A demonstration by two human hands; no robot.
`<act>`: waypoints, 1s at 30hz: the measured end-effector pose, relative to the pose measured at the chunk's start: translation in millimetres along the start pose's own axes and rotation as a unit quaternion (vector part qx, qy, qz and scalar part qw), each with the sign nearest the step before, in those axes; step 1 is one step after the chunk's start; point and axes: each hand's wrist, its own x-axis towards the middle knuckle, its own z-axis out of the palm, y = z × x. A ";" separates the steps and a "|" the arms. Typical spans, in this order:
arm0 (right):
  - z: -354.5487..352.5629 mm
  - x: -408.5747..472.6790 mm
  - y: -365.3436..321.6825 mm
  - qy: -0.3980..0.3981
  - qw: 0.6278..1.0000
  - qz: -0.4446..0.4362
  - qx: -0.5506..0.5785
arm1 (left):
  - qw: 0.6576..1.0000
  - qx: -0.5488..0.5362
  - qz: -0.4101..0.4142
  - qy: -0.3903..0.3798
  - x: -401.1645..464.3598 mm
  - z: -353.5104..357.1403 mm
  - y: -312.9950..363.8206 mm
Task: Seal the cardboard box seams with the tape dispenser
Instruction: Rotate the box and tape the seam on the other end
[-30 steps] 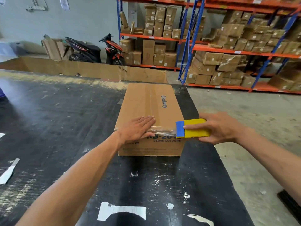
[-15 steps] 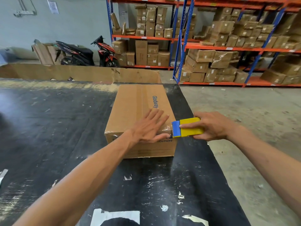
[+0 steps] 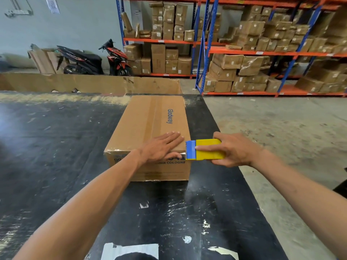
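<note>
A long brown cardboard box (image 3: 148, 121) printed "Glodway" lies on the black table (image 3: 56, 147), with clear tape along its top centre seam. My left hand (image 3: 161, 147) rests flat on the box's near top edge, fingers spread, pressing down a shiny strip of tape. My right hand (image 3: 232, 150) grips a yellow and blue tape dispenser (image 3: 204, 152) held just off the box's near right corner, its blue blade end touching the corner where the tape comes off.
The table's right edge (image 3: 234, 166) runs close beside the box, with concrete floor beyond. Paper scraps (image 3: 131, 250) are stuck to the near table surface. A cardboard wall (image 3: 90, 83) stands behind the table; shelving with boxes (image 3: 244, 62) and two motorbikes (image 3: 93, 61) are farther back.
My left hand slid right along the box's near edge toward the corner. The dispenser stayed at the right corner. My view shifted, so the box now sits slightly left.
</note>
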 end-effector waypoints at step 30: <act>29.8 -3.6 -17.0 -0.135 0.981 -0.017 -0.134 | 0.985 0.019 -0.149 0.081 12.3 -9.8 47.3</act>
